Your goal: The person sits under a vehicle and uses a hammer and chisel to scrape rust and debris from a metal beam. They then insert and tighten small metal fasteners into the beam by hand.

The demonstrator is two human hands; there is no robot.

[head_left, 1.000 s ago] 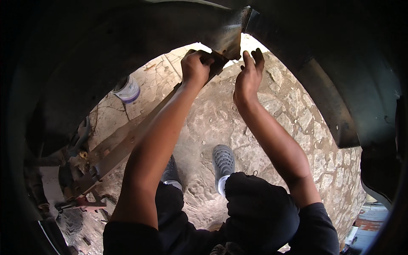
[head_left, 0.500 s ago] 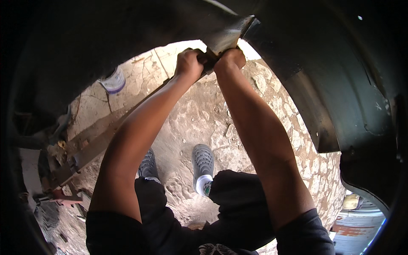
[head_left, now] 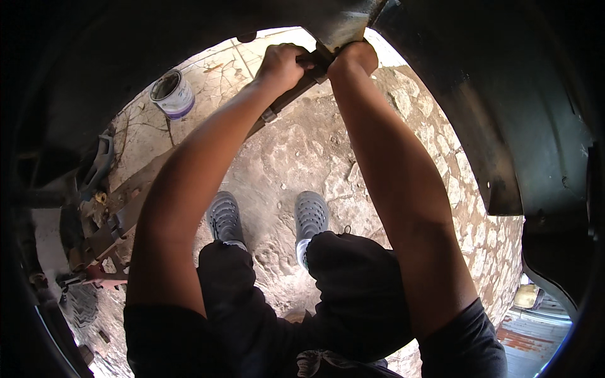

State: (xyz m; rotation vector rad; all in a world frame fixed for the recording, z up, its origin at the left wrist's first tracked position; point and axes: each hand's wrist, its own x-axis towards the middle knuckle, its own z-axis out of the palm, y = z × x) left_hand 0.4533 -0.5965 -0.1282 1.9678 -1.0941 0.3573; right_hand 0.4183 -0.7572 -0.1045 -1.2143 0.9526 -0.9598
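Both my arms reach forward beneath a dark curved panel. My left hand [head_left: 282, 66] is closed, its thumb and fingers round a dark metal piece [head_left: 321, 60] that lies between my two hands. Right beside it, my right hand [head_left: 354, 60] is curled closed at the lower end of a pale, worn metal plate [head_left: 346, 31]. Its fingertips are turned away, so what they grip is hidden. A dark bar [head_left: 290, 96] with a small clip-like band [head_left: 269, 115] runs from the metal piece down behind my left forearm.
The dark panel [head_left: 529, 120] arches over and around on both sides. A stained white and purple bucket [head_left: 172, 96] stands on cracked tiles at left. Metal parts and a reddish piece [head_left: 104, 276] lie at lower left. My shoes [head_left: 311, 214] rest on rough ground; corrugated sheet [head_left: 532, 337] lies lower right.
The view has shifted, and the bucket shows more fully. My hands appear higher in the picture and stay closed at the same spot by the metal plate.
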